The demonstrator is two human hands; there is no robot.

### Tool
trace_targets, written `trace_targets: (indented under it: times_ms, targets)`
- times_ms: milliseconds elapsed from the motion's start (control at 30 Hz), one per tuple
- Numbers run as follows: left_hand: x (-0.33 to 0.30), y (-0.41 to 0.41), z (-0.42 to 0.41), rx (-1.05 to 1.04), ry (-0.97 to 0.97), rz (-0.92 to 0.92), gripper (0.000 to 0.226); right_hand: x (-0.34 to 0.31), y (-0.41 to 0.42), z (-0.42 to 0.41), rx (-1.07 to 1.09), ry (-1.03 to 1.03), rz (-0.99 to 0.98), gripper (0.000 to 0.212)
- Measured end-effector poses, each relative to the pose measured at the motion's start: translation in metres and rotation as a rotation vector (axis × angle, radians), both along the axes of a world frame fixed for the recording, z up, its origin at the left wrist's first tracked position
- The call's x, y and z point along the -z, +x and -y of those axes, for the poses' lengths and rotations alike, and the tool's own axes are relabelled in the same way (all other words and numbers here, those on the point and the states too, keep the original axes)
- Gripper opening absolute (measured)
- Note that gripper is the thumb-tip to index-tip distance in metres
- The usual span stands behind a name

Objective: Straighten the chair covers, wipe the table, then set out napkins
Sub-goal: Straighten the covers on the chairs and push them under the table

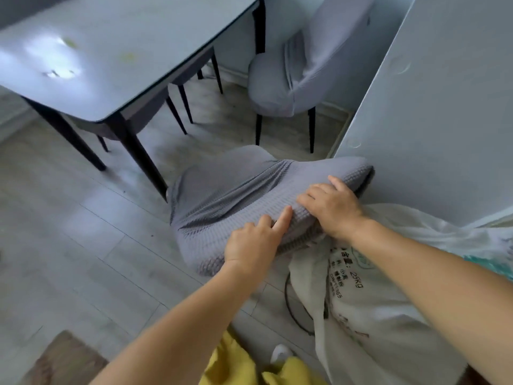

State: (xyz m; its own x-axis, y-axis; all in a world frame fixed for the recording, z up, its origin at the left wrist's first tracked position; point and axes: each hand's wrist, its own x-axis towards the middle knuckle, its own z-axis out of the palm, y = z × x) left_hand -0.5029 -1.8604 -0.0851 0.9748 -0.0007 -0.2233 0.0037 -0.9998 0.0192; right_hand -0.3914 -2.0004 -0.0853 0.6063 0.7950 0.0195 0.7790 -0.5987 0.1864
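Your left hand [251,244] lies on the near end of the grey waffle-knit chair cover [236,201], fingers loosely spread, index extended, pressing flat and gripping nothing. Your right hand [331,208] rests palm-down on the top of the chair back, fingers apart over the fabric's rounded edge; no clamp visible. Cover texture: small square grid. Deep folds bunch along the crease where the back meets the seat; seat part lies smoother. This chair stands on the pale wood-plank floor [69,232], just beside the near corner of the light grey table [111,56] with black legs. Faint yellowish smudges show on the table top. A second grey-covered chair [299,73] stands past the table's far corner, against the wall. White printed sack [369,301] leans beside your right forearm.
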Motion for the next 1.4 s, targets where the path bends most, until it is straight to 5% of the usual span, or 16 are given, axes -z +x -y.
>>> trace_targets:
  times_ms: [100, 467, 733, 1033, 1167, 1300, 1400]
  targets:
    - [-0.004, 0.014, -0.004, -0.022, -0.004, 0.025, 0.094, -0.001, 0.015, -0.004, -0.037, 0.027, 0.028, 0.039]
    - [-0.010, 0.043, -0.067, 0.070, 0.038, 0.087, 0.091, 0.000, 0.049, -0.053, -0.057, 0.128, 0.068, 0.021]
    - [0.005, 0.069, -0.106, 0.088, 0.028, 0.113, 0.086, 0.015, 0.065, -0.087, -0.010, 0.191, 0.098, 0.030]
    - [0.010, 0.101, -0.121, 0.110, 0.037, 0.148, 0.087, 0.017, 0.093, -0.099, 0.052, 0.075, 0.115, 0.031]
    - [0.010, 0.100, -0.120, 0.123, 0.035, 0.134, 0.089, 0.015, 0.094, -0.097, 0.066, 0.054, 0.089, 0.015]
    - [0.011, 0.098, -0.123, 0.123, 0.011, 0.134, 0.089, 0.015, 0.101, -0.090, 0.109, -0.062, -0.026, 0.058]
    - [0.012, 0.096, -0.125, 0.134, -0.002, 0.153, 0.092, 0.002, 0.103, -0.088, 0.234, -0.170, -0.135, 0.055]
